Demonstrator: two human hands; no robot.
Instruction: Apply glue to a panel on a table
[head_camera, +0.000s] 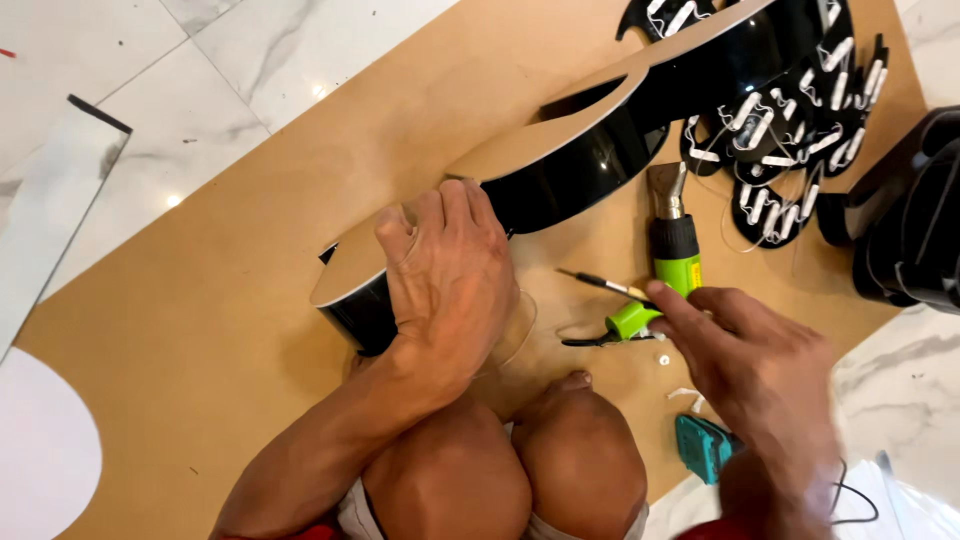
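Two hands are at work over a sheet of brown cardboard spread on a white marble floor. The left hand lies palm-down, fingers spread and pressed flat, on a large curved sign piece with a glossy black side wall and a tan paper-covered top; the piece runs from the middle of the cardboard toward the far right. The hand closes around nothing, it only presses. The right hand reaches in from the near right, blurred by motion, its fingertips touching the near end of a green and black heat gun that lies just right of the sign piece; whether the fingers have closed on it cannot be told.

As far as progress can be judged, the black wall already stands attached along the visible edge of the piece, and the paper cover is still on its top. At the far right lies a heap of black backing shapes fitted with small white light modules and wires, not joined to the piece under the hand. A thin brush lies between the hands, a teal tool sits near the right knee, and small white scraps lie just beside it.

No open box, tray or bin shows. A dark bulky object sits at the right edge; what it is or holds cannot be made out
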